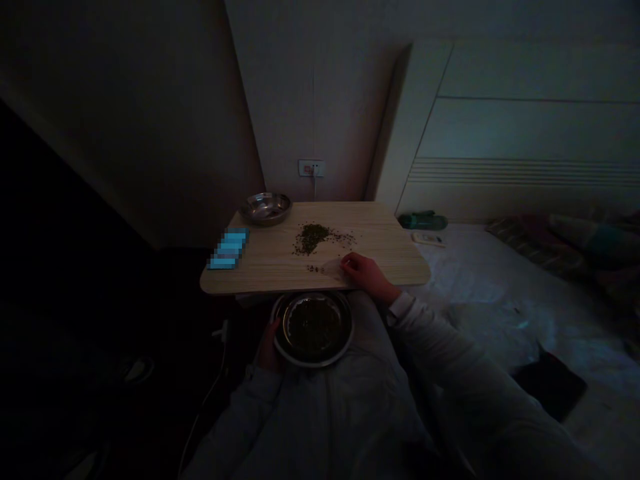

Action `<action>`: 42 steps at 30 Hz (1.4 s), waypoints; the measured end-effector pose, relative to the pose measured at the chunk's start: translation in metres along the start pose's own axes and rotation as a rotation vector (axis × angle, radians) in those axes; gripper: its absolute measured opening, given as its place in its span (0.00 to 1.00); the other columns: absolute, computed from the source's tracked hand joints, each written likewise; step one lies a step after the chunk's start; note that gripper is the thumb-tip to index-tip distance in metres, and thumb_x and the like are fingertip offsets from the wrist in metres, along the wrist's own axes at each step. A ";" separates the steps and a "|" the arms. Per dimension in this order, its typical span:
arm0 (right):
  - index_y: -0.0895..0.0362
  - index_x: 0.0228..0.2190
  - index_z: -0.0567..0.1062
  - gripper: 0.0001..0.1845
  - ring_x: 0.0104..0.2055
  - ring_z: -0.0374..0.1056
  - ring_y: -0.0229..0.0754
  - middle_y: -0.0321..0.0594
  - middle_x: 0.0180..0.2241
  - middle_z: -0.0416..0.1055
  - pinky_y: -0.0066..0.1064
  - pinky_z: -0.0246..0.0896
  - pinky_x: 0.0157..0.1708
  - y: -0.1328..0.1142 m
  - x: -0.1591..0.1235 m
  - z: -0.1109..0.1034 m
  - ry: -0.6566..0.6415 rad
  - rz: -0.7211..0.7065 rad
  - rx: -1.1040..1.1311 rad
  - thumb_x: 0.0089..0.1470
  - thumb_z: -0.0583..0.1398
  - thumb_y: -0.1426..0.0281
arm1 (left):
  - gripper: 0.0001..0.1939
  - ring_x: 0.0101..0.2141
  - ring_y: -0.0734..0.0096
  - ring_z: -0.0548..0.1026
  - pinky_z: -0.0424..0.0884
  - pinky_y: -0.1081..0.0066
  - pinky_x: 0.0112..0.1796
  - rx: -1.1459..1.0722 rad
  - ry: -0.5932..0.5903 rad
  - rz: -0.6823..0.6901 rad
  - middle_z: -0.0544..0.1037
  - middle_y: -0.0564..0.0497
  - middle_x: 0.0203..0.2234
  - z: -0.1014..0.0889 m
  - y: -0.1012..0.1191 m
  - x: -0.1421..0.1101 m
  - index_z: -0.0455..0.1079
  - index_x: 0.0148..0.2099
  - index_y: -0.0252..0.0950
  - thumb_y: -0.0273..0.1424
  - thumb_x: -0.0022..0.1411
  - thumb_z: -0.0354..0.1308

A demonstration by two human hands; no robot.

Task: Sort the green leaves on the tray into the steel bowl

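In the dim light, my left hand (270, 347) grips the left rim of a round metal bowl (345, 350) on my lap. Small dark-green grains, probably mung beans, fill its middle. My right hand (359, 268) is at the table's near edge, fingers pinched together; a faint see-through shape shows beside the fingertips, too unclear to name. Left of those fingertips lies a short row of dark beans (315, 269). Farther back on the table is a pile of green beans (313, 237), with darker ones scattered to its right.
The small wooden table (270, 257) carries an empty-looking metal bowl (266, 209) at back left and a lit phone (229, 249) at left. To the right, a green bottle (423, 221) and a pale remote (428, 239) lie on the bed (470, 267). A cable (205, 397) hangs at left.
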State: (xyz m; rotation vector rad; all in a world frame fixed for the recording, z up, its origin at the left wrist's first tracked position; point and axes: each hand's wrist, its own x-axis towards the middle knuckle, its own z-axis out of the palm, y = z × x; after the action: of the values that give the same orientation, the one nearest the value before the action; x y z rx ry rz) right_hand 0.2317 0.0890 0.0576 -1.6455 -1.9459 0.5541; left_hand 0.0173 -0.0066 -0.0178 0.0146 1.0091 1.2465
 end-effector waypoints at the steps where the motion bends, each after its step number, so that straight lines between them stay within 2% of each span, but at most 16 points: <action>1: 0.59 0.34 0.74 0.07 0.31 0.67 0.38 0.40 0.29 0.74 0.26 0.55 0.32 0.002 0.000 -0.002 0.001 0.001 0.006 0.54 0.57 0.72 | 0.11 0.49 0.53 0.74 0.65 0.58 0.52 0.002 -0.006 0.002 0.83 0.44 0.29 -0.001 0.000 0.000 0.76 0.28 0.37 0.32 0.56 0.53; 4: 0.58 0.34 0.74 0.06 0.29 0.66 0.36 0.38 0.28 0.74 0.26 0.56 0.31 0.008 0.001 -0.006 -0.002 -0.002 0.035 0.54 0.57 0.72 | 0.11 0.49 0.55 0.74 0.65 0.59 0.52 0.008 -0.022 0.037 0.83 0.45 0.30 -0.001 0.000 0.001 0.77 0.30 0.37 0.31 0.56 0.53; 10: 0.58 0.33 0.75 0.07 0.30 0.66 0.37 0.39 0.27 0.74 0.27 0.56 0.32 0.013 0.003 -0.011 0.009 0.009 0.012 0.53 0.57 0.72 | 0.10 0.47 0.54 0.75 0.67 0.60 0.51 0.027 -0.043 0.021 0.83 0.45 0.29 -0.003 -0.001 0.003 0.76 0.27 0.37 0.32 0.55 0.55; 14: 0.60 0.34 0.75 0.08 0.32 0.67 0.38 0.42 0.30 0.74 0.27 0.57 0.33 0.011 0.005 -0.014 0.037 0.050 -0.024 0.53 0.56 0.73 | 0.11 0.48 0.55 0.75 0.65 0.60 0.52 0.021 0.002 0.034 0.83 0.45 0.28 -0.003 -0.001 0.002 0.77 0.29 0.36 0.30 0.56 0.53; 18: 0.60 0.35 0.75 0.08 0.31 0.67 0.38 0.41 0.30 0.74 0.27 0.56 0.32 0.006 0.004 -0.012 0.021 0.050 -0.010 0.54 0.56 0.73 | 0.13 0.48 0.54 0.74 0.64 0.60 0.53 0.027 0.017 -0.001 0.82 0.44 0.26 -0.002 0.000 0.000 0.76 0.26 0.36 0.30 0.57 0.52; 23: 0.59 0.33 0.75 0.07 0.31 0.67 0.38 0.40 0.30 0.74 0.27 0.57 0.33 0.006 0.005 -0.008 0.040 0.023 -0.010 0.54 0.57 0.73 | 0.11 0.48 0.55 0.74 0.63 0.60 0.54 0.043 0.026 0.018 0.82 0.45 0.25 -0.002 0.000 0.001 0.76 0.24 0.38 0.30 0.55 0.54; 30: 0.58 0.33 0.75 0.06 0.32 0.68 0.38 0.41 0.30 0.75 0.28 0.58 0.33 0.013 0.013 -0.010 0.067 0.065 -0.032 0.53 0.58 0.72 | 0.11 0.51 0.54 0.72 0.62 0.59 0.54 0.060 0.008 0.033 0.83 0.44 0.28 -0.003 -0.001 0.002 0.76 0.27 0.37 0.31 0.54 0.54; 38: 0.58 0.33 0.74 0.07 0.28 0.67 0.36 0.38 0.26 0.74 0.26 0.58 0.32 0.010 0.016 -0.008 0.024 0.022 0.030 0.53 0.57 0.72 | 0.09 0.52 0.54 0.72 0.62 0.59 0.54 0.064 -0.016 0.043 0.83 0.46 0.29 -0.006 -0.001 0.006 0.76 0.26 0.38 0.32 0.53 0.56; 42: 0.58 0.32 0.75 0.06 0.29 0.67 0.37 0.39 0.27 0.75 0.27 0.58 0.32 0.011 0.011 -0.005 0.020 0.022 0.017 0.52 0.58 0.72 | 0.08 0.52 0.53 0.71 0.64 0.58 0.54 0.054 -0.022 0.034 0.83 0.45 0.30 -0.010 -0.002 0.007 0.76 0.28 0.38 0.33 0.52 0.56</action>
State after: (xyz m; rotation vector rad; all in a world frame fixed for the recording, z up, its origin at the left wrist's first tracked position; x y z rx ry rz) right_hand 0.2425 0.1020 0.0560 -1.6570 -1.9062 0.5593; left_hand 0.0123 -0.0067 -0.0292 0.0873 1.0270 1.2470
